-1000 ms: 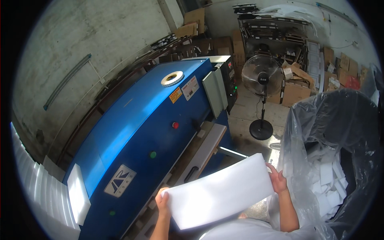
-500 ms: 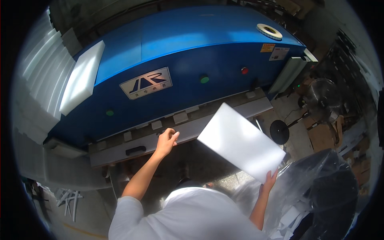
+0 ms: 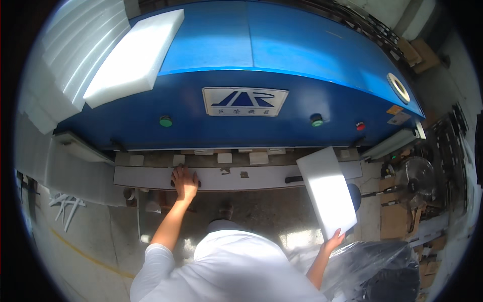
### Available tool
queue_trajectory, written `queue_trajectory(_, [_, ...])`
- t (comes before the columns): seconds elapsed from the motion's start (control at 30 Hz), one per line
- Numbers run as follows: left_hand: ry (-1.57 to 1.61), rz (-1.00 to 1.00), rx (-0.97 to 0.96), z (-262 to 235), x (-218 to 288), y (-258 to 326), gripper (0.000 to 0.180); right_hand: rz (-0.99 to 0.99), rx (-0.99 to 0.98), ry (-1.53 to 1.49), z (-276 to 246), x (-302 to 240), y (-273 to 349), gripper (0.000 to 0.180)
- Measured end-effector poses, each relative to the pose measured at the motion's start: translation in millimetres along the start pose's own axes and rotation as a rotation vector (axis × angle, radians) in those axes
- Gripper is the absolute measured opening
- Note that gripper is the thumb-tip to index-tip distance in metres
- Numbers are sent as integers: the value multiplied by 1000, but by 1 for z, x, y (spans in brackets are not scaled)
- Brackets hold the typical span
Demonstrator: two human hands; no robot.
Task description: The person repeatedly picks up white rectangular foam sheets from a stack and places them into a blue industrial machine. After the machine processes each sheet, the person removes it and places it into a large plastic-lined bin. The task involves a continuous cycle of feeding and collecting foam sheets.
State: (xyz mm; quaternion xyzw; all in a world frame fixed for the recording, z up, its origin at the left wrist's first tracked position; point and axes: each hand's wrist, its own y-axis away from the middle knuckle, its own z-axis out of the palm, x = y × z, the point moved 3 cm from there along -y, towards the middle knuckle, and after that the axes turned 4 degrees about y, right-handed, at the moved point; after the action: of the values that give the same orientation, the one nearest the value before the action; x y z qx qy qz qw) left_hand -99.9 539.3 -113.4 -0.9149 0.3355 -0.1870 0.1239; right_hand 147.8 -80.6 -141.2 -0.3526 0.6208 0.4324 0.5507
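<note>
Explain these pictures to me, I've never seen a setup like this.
These are a person's own bare hands, no robot. They're seen from a wide fisheye camera worn on the head, looking down, so straight edges look bent. In front stands a blue machine with green buttons and a red button. A ring-shaped roll lies on its top at the right end; a white foam slab is at the left end. The right hand holds a white foam block by its near end. The left hand is at a black handle on the pale front board, covering most of the handle.
</note>
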Motion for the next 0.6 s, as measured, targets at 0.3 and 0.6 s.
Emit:
queue_trajectory(0.3, [45, -55, -133, 9, -4, 0, 74, 48, 93, 206, -26, 34, -65, 57])
queue_trajectory(0.6, [208, -140, -181, 45, -24, -41, 85, 23, 0, 308, 123, 60, -124, 59])
